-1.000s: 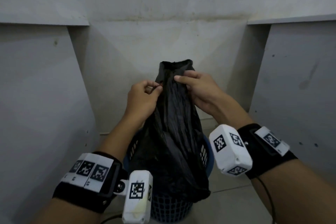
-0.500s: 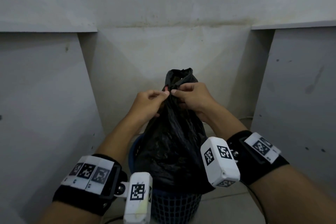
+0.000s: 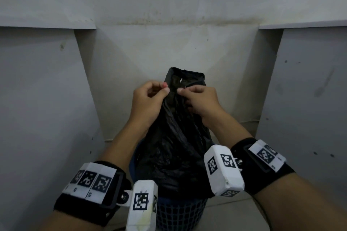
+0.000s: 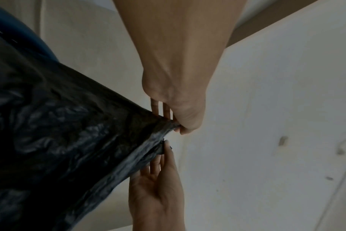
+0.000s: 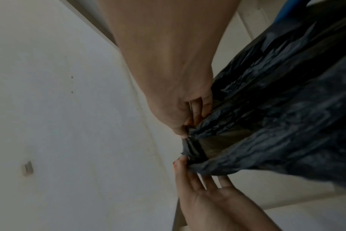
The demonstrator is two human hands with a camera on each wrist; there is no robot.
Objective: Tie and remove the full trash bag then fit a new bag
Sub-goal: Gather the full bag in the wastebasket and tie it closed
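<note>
A full black trash bag (image 3: 174,146) stands up out of a blue mesh bin (image 3: 180,214), its neck gathered and its open mouth above my hands. My left hand (image 3: 165,88) pinches the neck from the left. My right hand (image 3: 183,92) pinches it from the right, thumb tips almost meeting. In the left wrist view my left hand (image 4: 177,128) nips the bunched edge of the bag (image 4: 59,132), with the right hand (image 4: 164,150) just below. The right wrist view shows my right hand (image 5: 188,129) gripping folds of the bag (image 5: 286,117) and the left hand (image 5: 182,161) on the edge.
The bin sits in a narrow recess between two grey panels (image 3: 37,108) (image 3: 309,99), with a pale wall (image 3: 172,47) close behind. Light floor tiles (image 3: 229,214) show to the right of the bin. A ledge runs above each panel.
My two hands have drawn together on the bag's neck until the thumbs nearly touch. The neck is bunched tighter, and the view has tipped so the hands sit lower in the picture.
</note>
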